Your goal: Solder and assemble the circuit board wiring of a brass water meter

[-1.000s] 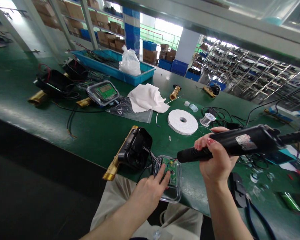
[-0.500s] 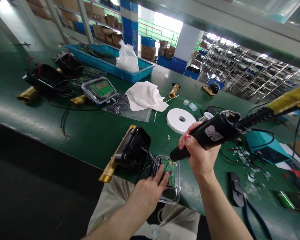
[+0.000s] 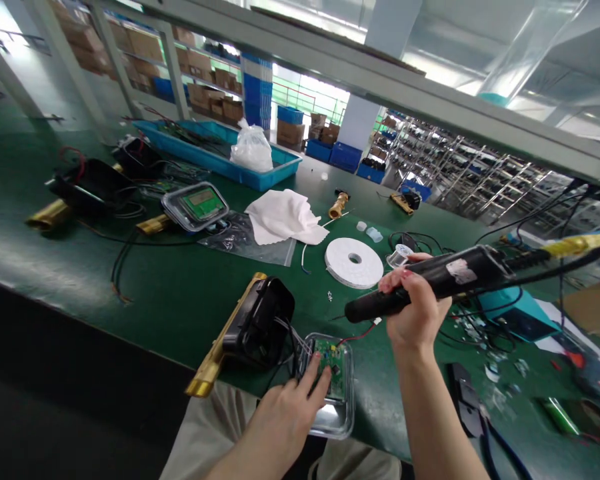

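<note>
My right hand (image 3: 414, 305) is wrapped round a black electric screwdriver (image 3: 430, 283), its thin bit pointing left, above and apart from the board. My left hand (image 3: 293, 407) has two fingers stretched flat on a green circuit board (image 3: 337, 383); its other fingertips are partly hidden. The board sits in a clear plastic case (image 3: 347, 417) at the table's front edge. A red wire (image 3: 360, 335) runs from the board to a small white connector. Left of the case, thin wires link it to a black housing (image 3: 257, 327) on a brass pipe (image 3: 205, 373).
Beyond my hands lie a white tape roll (image 3: 354, 263), solder wire spool (image 3: 400, 255), small screws (image 3: 330, 296) and white cloth (image 3: 285, 219). Cutters (image 3: 473, 407) and a teal box (image 3: 523, 313) are on the right. A blue tray (image 3: 265, 177) and more brass-pipe units (image 3: 97, 187) stand at the back left.
The screwdriver has lifted off the board, and its bit now shows in the air. The red wire has come into sight. My left fingers stay on the board while the view has tilted up.
</note>
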Demonstrator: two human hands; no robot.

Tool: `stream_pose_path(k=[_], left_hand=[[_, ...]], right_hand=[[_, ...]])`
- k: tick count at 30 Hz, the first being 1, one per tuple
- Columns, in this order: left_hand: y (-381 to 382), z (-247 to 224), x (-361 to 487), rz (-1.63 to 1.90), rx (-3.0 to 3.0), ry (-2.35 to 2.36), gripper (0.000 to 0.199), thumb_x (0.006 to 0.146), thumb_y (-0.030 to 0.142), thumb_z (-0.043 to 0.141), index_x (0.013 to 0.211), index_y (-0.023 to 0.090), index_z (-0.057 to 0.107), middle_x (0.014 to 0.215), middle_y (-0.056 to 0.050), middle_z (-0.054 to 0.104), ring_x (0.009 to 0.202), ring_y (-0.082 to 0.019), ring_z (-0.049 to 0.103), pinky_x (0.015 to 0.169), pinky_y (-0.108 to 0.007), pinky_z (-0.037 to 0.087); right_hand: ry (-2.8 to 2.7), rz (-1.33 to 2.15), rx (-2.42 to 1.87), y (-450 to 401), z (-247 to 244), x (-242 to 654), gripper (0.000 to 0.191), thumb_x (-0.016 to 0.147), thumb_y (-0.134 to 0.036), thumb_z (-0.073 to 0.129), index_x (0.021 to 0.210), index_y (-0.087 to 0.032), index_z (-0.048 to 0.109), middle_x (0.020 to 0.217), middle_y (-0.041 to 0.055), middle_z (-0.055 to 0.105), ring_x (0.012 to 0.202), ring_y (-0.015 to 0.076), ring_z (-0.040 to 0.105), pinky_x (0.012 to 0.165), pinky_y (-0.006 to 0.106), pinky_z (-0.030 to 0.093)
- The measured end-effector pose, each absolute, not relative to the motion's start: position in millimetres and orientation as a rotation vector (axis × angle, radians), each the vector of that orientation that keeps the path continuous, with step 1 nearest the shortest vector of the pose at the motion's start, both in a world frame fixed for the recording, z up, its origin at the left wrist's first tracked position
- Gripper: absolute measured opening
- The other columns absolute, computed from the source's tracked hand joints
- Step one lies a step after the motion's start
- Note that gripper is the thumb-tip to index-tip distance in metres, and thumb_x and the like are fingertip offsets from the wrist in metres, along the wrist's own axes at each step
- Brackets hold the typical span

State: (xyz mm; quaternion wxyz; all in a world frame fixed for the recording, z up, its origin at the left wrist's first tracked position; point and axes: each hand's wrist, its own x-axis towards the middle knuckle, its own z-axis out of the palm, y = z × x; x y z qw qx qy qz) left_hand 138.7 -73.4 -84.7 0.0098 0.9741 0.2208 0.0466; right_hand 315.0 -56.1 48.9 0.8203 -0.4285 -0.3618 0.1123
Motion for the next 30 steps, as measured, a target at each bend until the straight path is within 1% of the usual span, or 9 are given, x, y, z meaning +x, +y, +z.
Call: stream_pose_path(k=[2, 4, 8, 11, 17, 19, 26, 30], left_hand=[[-72, -87, 140, 0.188, 3.041, 0.712, 0.057, 0.083, 0.006, 0.049, 0.137, 0.022, 0.042, 0.141, -0.013, 0.042, 0.071, -0.018, 0.068, 0.056, -0.032, 0.059], [-70, -88, 140, 0.236, 3.023, 0.726, 0.056, 0.084, 0.009, 0.049, 0.138, 0.019, 0.04, 0.139, -0.012, 0.045, 0.07, -0.018, 0.068, 0.056, -0.031, 0.059], [-65, -91, 136, 0.323, 2.989, 0.661, 0.051, 0.087, 0.011, 0.046, 0.137, 0.014, 0.04, 0.137, -0.011, 0.048, 0.078, -0.016, 0.069, 0.062, -0.026, 0.059], [-63, -93, 134, 0.36, 2.982, 0.614, 0.047, 0.088, 0.012, 0.045, 0.135, 0.012, 0.041, 0.138, -0.012, 0.047, 0.08, -0.015, 0.068, 0.066, -0.024, 0.059], [-65, -96, 136, 0.304, 3.02, 0.675, 0.046, 0.085, 0.009, 0.044, 0.131, 0.014, 0.048, 0.139, -0.011, 0.045, 0.074, -0.017, 0.068, 0.059, -0.027, 0.059], [-65, -96, 137, 0.275, 3.01, 0.679, 0.047, 0.084, 0.009, 0.045, 0.132, 0.014, 0.048, 0.14, -0.011, 0.044, 0.074, -0.017, 0.068, 0.059, -0.028, 0.059], [-64, -93, 138, 0.2, 2.987, 0.667, 0.049, 0.083, 0.007, 0.048, 0.131, 0.015, 0.049, 0.141, -0.009, 0.042, 0.075, -0.016, 0.069, 0.06, -0.024, 0.059], [-65, -95, 138, 0.193, 3.013, 0.698, 0.047, 0.084, 0.008, 0.047, 0.131, 0.015, 0.049, 0.141, -0.009, 0.042, 0.074, -0.017, 0.069, 0.058, -0.027, 0.059]], right_hand=[[-0.704, 0.114, -0.922, -47, 48, 322, 0.02, 0.07, -0.017, 0.058, 0.09, -0.018, 0.055, 0.052, -0.0079, 0.052, 0.044, 0.0082, 0.049, 0.05, 0.024, 0.043], [-0.667, 0.038, -0.952, -36, 44, 328, 0.021, 0.068, -0.018, 0.06, 0.089, -0.018, 0.055, 0.053, -0.0079, 0.053, 0.045, 0.0085, 0.05, 0.051, 0.025, 0.045], [-0.655, 0.007, -0.983, -19, 33, 333, 0.023, 0.066, -0.02, 0.062, 0.089, -0.017, 0.055, 0.056, -0.0069, 0.055, 0.047, 0.0097, 0.053, 0.053, 0.026, 0.046], [-0.652, 0.013, -1.009, -13, 26, 334, 0.026, 0.065, -0.02, 0.063, 0.09, -0.016, 0.056, 0.057, -0.0062, 0.055, 0.048, 0.0101, 0.053, 0.052, 0.026, 0.047], [-0.63, 0.038, -1.039, -9, 20, 335, 0.026, 0.065, -0.021, 0.063, 0.089, -0.016, 0.056, 0.06, -0.0058, 0.056, 0.049, 0.0098, 0.054, 0.053, 0.027, 0.048], [-0.622, 0.046, -1.042, -8, 18, 336, 0.025, 0.065, -0.021, 0.064, 0.088, -0.016, 0.056, 0.06, -0.0055, 0.056, 0.05, 0.01, 0.055, 0.054, 0.027, 0.048], [-0.603, 0.055, -1.031, -5, 14, 338, 0.026, 0.064, -0.02, 0.065, 0.088, -0.016, 0.056, 0.06, -0.0055, 0.056, 0.052, 0.0104, 0.055, 0.055, 0.027, 0.048], [-0.6, 0.05, -1.015, -5, 16, 338, 0.026, 0.064, -0.019, 0.065, 0.088, -0.016, 0.057, 0.059, -0.0057, 0.057, 0.051, 0.0101, 0.054, 0.056, 0.027, 0.048]])
